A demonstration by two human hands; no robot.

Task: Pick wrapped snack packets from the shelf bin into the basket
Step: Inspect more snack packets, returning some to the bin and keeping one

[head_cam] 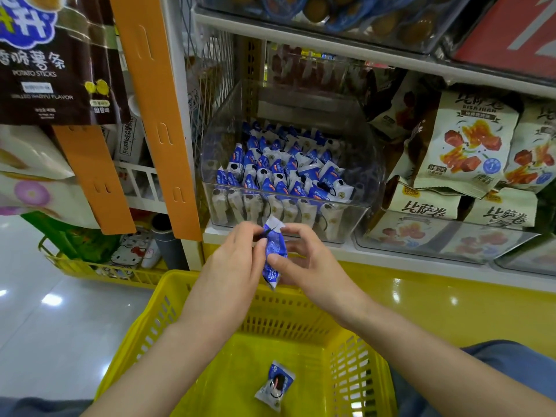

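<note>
— Starting at the left, what did you make of it?

— The yellow basket (141, 326) sat low in front of the person. The left hand (237, 260) was above its far rim, fingertips pinching the upper end of the held packet (273, 254).

— And the packet itself?

— It was blue and white, hanging roughly upright between both hands, just in front of the shelf edge. Directly below, a loose packet (275, 385) lay on the basket floor.

— The right hand?

— The right hand (310, 266) gripped the same packet, thumb pressed on its middle and fingers curled behind.

— So how should the drop have gone?

— I'd say lower it past the rim, then release both pinches together, so it fell flat beside the other rather than catching on the slotted wall.

— Further right?

— The clear shelf bin (361, 164) behind the hands held many more packets, so plenty was left to pick. Beige snack bags (463, 139) stood beside it.
</note>
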